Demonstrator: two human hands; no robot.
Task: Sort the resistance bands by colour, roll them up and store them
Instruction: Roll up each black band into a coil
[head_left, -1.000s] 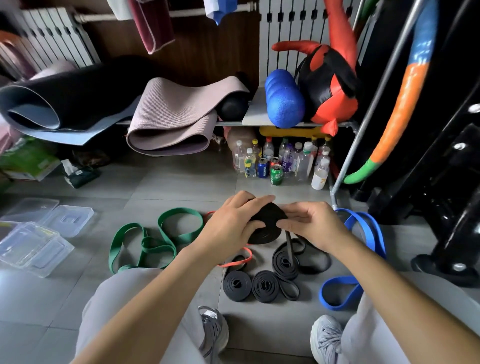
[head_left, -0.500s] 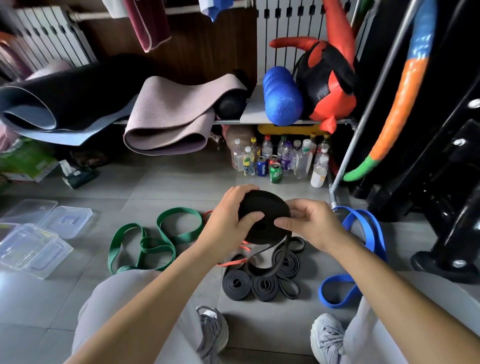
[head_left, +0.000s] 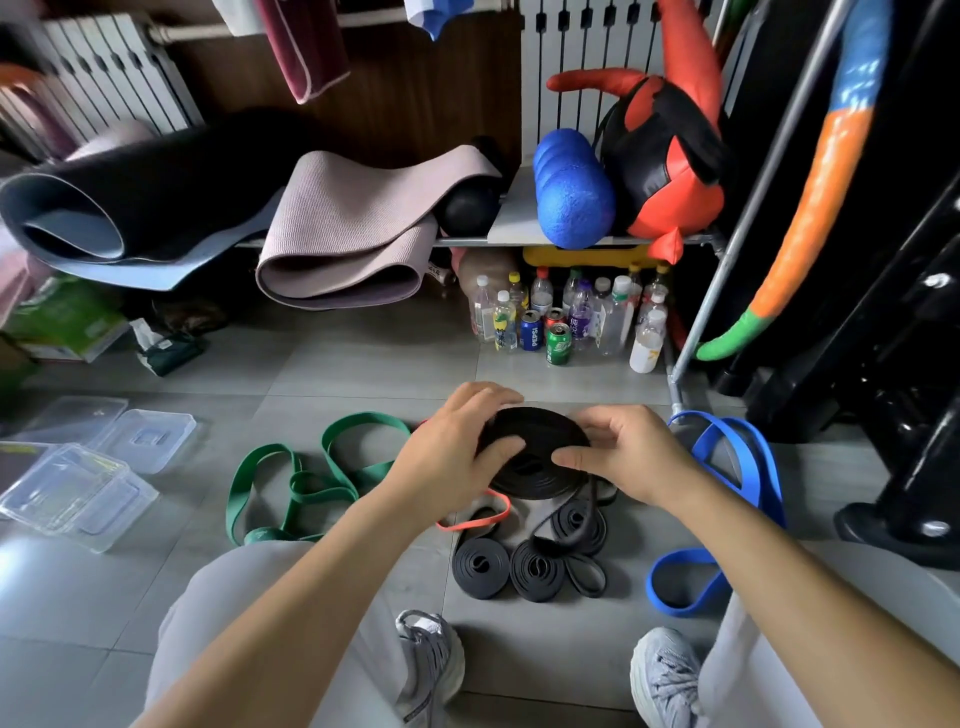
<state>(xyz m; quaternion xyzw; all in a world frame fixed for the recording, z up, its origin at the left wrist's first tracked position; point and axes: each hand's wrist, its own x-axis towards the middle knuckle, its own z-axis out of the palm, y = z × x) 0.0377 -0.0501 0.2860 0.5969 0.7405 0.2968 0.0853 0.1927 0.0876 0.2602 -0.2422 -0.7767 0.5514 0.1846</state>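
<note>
Both hands, left hand (head_left: 452, 457) and right hand (head_left: 628, 457), grip a half-wound black band coil (head_left: 535, 457) above the floor (head_left: 363, 374), its loose tail (head_left: 582, 519) hanging toward three rolled black bands (head_left: 530, 561).

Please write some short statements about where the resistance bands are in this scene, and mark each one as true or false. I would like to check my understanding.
1. The left hand and the right hand both grip one coiled black band. True.
2. The green band is rolled into a tight coil. False: it lies loose and unrolled on the floor.
3. Several rolled black bands lie on the floor below the hands. True.
4. The blue band sits inside the clear containers. False: it lies on the floor at the person's right, and the containers are at the left.
</note>
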